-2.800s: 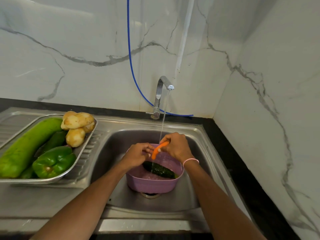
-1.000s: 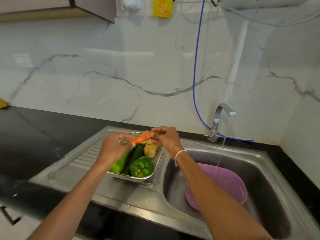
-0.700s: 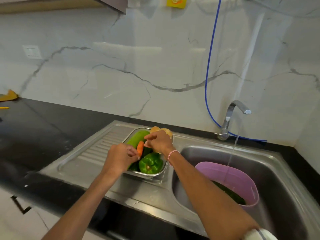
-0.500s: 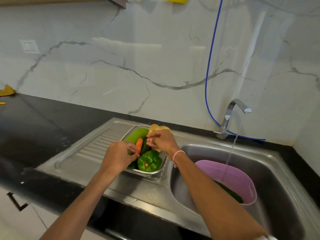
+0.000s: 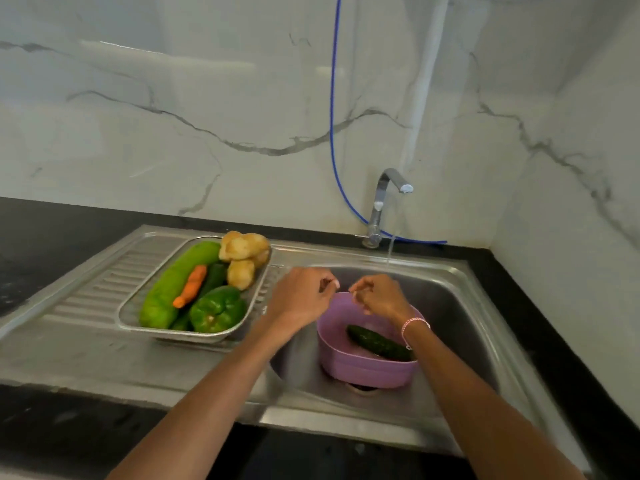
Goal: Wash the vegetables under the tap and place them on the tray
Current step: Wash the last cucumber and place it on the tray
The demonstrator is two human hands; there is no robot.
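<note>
Your left hand and right hand hover empty, fingers loosely curled, over the far rim of the bowl; the carrot lies in the tray.

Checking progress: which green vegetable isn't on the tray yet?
The dark cucumber in the purple basket in the sink. The gourd and the bell pepper lie on the tray.

No text, label, brand mark, number or sign is legible on any surface in view.
</note>
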